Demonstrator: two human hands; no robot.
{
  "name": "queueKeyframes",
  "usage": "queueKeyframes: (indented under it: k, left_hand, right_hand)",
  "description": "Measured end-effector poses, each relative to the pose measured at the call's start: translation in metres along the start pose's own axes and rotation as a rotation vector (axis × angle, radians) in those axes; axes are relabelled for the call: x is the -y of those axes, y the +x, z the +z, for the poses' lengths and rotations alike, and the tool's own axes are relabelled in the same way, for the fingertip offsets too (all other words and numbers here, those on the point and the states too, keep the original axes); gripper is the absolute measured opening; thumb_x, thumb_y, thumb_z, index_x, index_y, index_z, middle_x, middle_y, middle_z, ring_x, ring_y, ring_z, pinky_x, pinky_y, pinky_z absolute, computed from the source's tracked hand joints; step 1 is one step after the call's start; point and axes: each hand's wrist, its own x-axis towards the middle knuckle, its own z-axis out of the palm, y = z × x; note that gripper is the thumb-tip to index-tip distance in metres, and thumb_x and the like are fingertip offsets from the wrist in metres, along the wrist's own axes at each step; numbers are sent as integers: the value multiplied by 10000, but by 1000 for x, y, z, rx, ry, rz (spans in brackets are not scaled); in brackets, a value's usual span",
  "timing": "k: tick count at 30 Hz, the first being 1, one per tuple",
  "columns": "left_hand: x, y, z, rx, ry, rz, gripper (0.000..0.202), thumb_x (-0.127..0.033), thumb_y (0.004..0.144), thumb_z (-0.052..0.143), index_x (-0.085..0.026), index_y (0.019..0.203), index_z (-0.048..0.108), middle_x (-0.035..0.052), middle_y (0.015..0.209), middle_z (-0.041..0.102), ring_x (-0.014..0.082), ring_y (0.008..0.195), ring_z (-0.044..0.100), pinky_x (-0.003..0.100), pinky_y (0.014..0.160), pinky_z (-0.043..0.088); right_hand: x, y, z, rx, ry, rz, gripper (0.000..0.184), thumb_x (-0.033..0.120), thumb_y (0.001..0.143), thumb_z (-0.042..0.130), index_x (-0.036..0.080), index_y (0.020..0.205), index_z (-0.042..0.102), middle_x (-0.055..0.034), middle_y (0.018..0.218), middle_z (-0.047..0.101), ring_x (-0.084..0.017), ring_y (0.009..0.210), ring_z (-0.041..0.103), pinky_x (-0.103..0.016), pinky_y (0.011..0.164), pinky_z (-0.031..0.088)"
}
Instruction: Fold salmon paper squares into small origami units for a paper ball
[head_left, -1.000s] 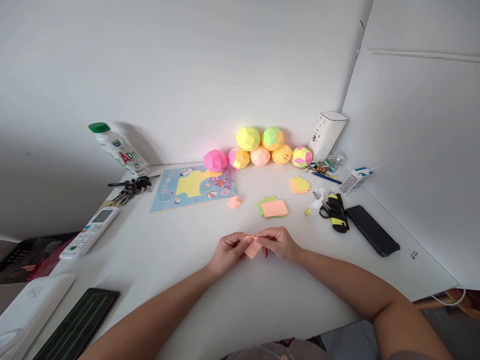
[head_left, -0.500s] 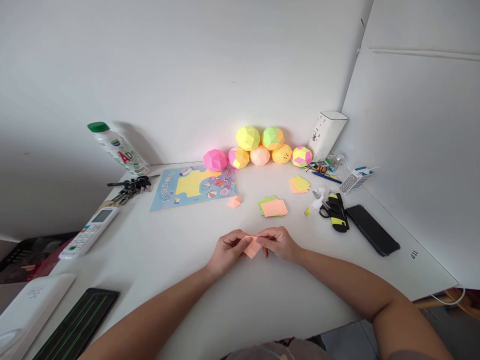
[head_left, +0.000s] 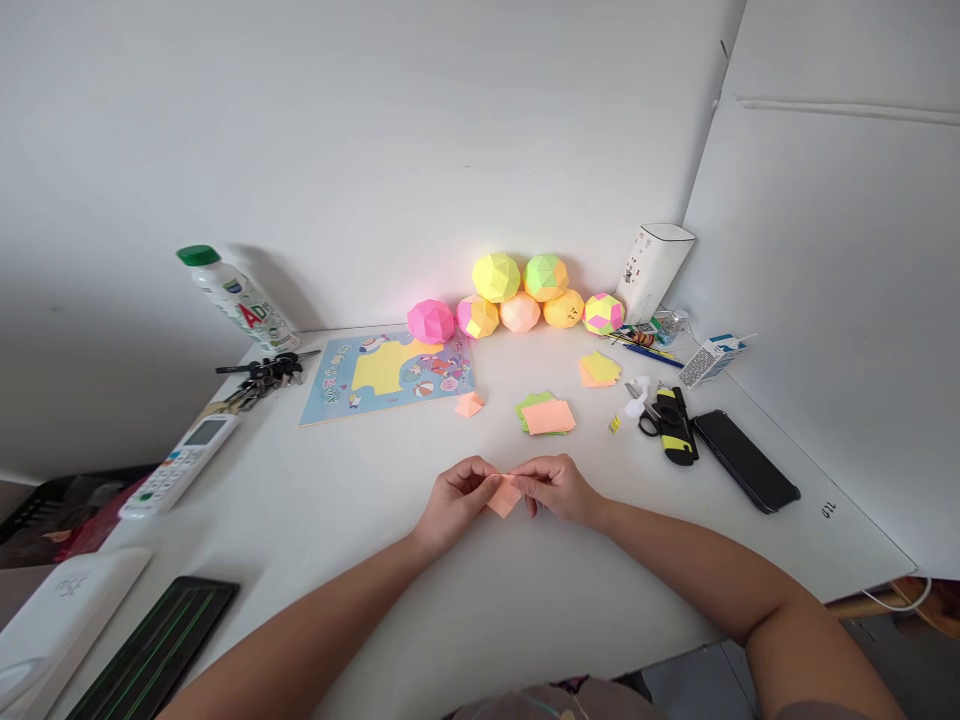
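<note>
A small peach sheet of paper (head_left: 504,498) hangs between my two hands near the front of the desk, one corner pointing down toward me. My left hand (head_left: 463,493) pinches its left side between thumb and fingers. On the opposite side my right hand (head_left: 556,487) pinches it too, the thumbs close together at the top. My fingers hide part of the upper edge. Beyond the hands lies a folded peach paper piece (head_left: 469,404), and right of it a stack of peach and green paper sheets (head_left: 548,415).
Faceted paper balls (head_left: 520,311) are piled against the wall. A blue picture board (head_left: 322,385) lies left of them. To the right are yellow and peach sheets (head_left: 601,368), scissors (head_left: 651,424), a yellow-black cutter (head_left: 677,440) and a black phone (head_left: 746,460). A remote (head_left: 180,465) sits left.
Almost nothing differs. Both hands keep hold of the peach paper in the same place, with only a very slight shift of the fingers.
</note>
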Motion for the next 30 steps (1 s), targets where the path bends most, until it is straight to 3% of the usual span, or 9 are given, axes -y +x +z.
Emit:
queueKeyframes:
  k: [7,13,18,21,30]
  left_hand:
    - [-2,-2,2,-27,61,-5,186,-311,768,602,-163,686,525,-46,584,484,69,512,412,190,489,333]
    - [-1,-2,1,-130,40,-10,156,-276,740,598,-173,666,506,-51,605,447,70,516,389,186,483,341]
    - [1,-2,0,-45,59,19,162,-332,762,593,-186,782,525,-25,695,504,95,584,462,208,531,384]
    - [5,-1,1,7,155,51,171,-337,780,578,-176,748,529,-19,667,493,105,603,464,217,553,387]
    - [-2,-2,4,-89,139,17,206,-344,744,593,-170,669,516,-28,632,485,91,549,430,211,519,360]
  right_hand:
    - [-2,0,1,16,-18,2,271,380,839,547,151,865,691,17,546,546,-96,473,522,-224,481,438]
    - [-2,1,0,11,20,6,266,383,832,557,149,823,682,22,536,541,-98,470,523,-229,487,443]
    - [-3,1,0,23,22,30,288,408,823,562,150,859,686,14,558,565,-100,478,533,-230,487,458]
    - [-3,1,1,39,15,28,298,417,813,568,150,854,694,2,597,577,-104,490,540,-234,480,475]
    - [-2,2,0,40,41,41,273,391,819,566,142,813,678,14,541,556,-98,468,525,-227,478,461]
